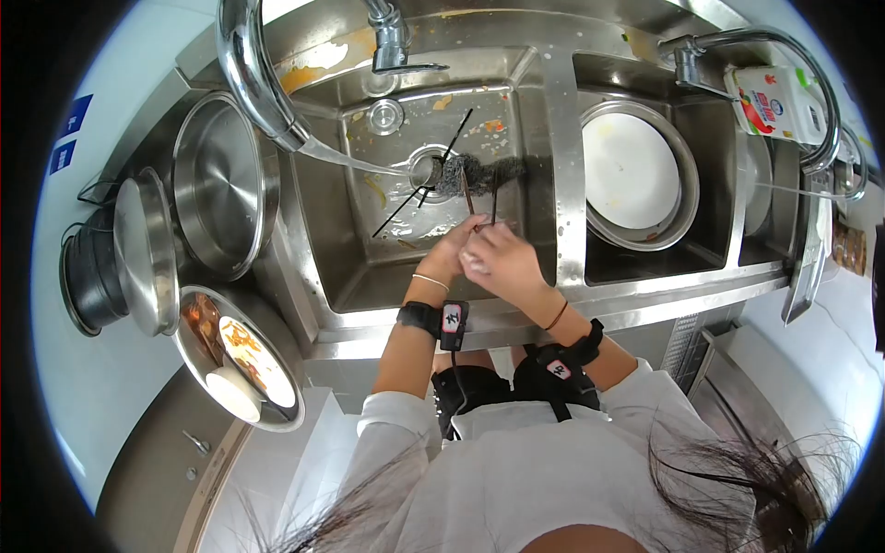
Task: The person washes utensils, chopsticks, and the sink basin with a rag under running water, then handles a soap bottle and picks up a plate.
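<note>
My left hand (450, 252) and my right hand (505, 262) are close together above the front part of the left sink basin (369, 281). Fingers closed, both hold thin chopsticks: a brown chopstick (467, 195) and a darker chopstick (494, 198) stick out away from me. Just beyond my fingers lies a grey steel wool scrubber (461, 175) on the basin floor, next to the drain; the chopsticks' far ends reach it. Loose black chopsticks (398, 212) lie around the drain. Which hand bears more of the grip is partly hidden by overlapping fingers.
Water runs from the left faucet (253, 83) toward the drain, among food scraps. A white plate (631, 170) sits in a metal bowl (687, 198) in the middle basin. On the left are a steel pot (221, 184), a lid (147, 253) and a basin of dirty dishes (293, 405).
</note>
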`<action>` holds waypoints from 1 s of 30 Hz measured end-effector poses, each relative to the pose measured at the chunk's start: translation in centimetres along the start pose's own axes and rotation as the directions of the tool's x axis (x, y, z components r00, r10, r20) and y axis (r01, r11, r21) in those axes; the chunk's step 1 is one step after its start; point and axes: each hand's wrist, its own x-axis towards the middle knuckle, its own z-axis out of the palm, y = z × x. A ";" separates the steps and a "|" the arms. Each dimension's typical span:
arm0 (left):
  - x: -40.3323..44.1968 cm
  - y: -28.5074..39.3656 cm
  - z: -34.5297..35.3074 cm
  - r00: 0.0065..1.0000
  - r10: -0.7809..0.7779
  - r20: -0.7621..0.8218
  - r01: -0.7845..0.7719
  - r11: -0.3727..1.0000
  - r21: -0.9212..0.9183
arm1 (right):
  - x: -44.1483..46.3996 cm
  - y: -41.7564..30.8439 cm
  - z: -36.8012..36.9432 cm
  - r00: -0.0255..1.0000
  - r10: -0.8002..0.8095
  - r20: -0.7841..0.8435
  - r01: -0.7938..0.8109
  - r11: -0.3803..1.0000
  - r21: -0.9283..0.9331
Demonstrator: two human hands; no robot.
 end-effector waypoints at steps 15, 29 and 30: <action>4.6 -0.6 -4.5 0.902 0.347 -0.257 -0.348 0.936 0.044 | 3.4 -1.0 -1.3 0.935 0.292 -0.203 -0.251 0.946 0.207; -2.9 0.5 2.1 0.662 0.708 -0.246 -0.246 0.515 0.821 | 9.1 1.7 0.0 0.925 0.146 -0.352 -0.132 0.989 0.063; -3.7 0.4 2.5 0.733 0.620 -0.281 -0.249 0.629 0.736 | 9.4 1.7 -0.2 0.925 0.130 -0.358 -0.113 0.991 0.067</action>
